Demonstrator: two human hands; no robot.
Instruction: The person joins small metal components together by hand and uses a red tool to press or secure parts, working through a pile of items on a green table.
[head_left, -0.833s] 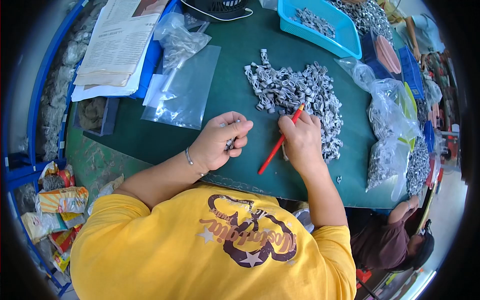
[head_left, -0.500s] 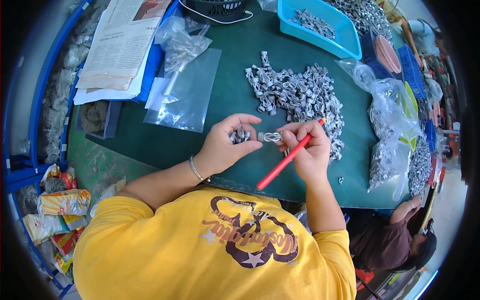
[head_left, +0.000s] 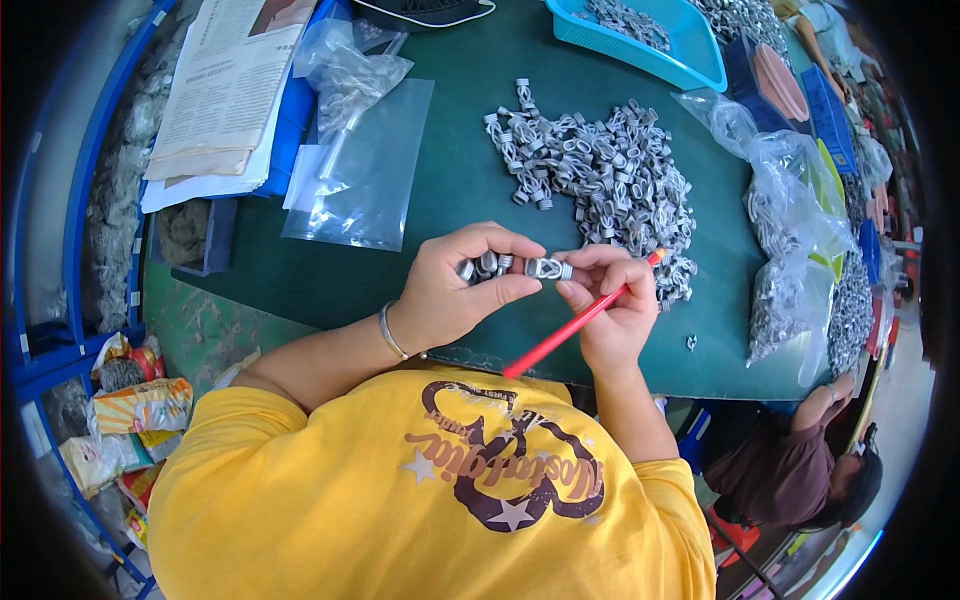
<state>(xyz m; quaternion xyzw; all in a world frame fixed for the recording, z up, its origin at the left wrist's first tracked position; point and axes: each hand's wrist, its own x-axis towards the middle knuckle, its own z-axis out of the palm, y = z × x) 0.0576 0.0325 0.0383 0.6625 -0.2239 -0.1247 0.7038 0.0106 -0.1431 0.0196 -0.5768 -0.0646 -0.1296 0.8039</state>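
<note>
My left hand [head_left: 455, 285] is closed round a few small grey metal fittings [head_left: 487, 265], its thumb and forefinger reaching toward the right hand. Between the two hands sits one more metal fitting [head_left: 545, 268], a ribbed ring with looped, cage-like bars. It lies level at the left fingertips, and the right fingers touch its other end. My right hand [head_left: 618, 305] also grips a slim red pen-like stick [head_left: 565, 338], slanting from an orange tip at upper right down toward my shirt. Beyond the hands lies a heap of similar fittings [head_left: 610, 175] on the green table [head_left: 450, 190].
A turquoise basket [head_left: 640, 50] of metal parts stands at the far side. Clear bags of parts [head_left: 790, 250] lie at the right. Newspapers [head_left: 220, 90] and a flat plastic bag [head_left: 365, 170] are at the left. A person in a dark top [head_left: 775, 470] sits at lower right.
The fitting between my hands has come closer to the left fingertips, and the hands are nearer each other. The red stick stays in my right hand. The whole view has shifted slightly.
</note>
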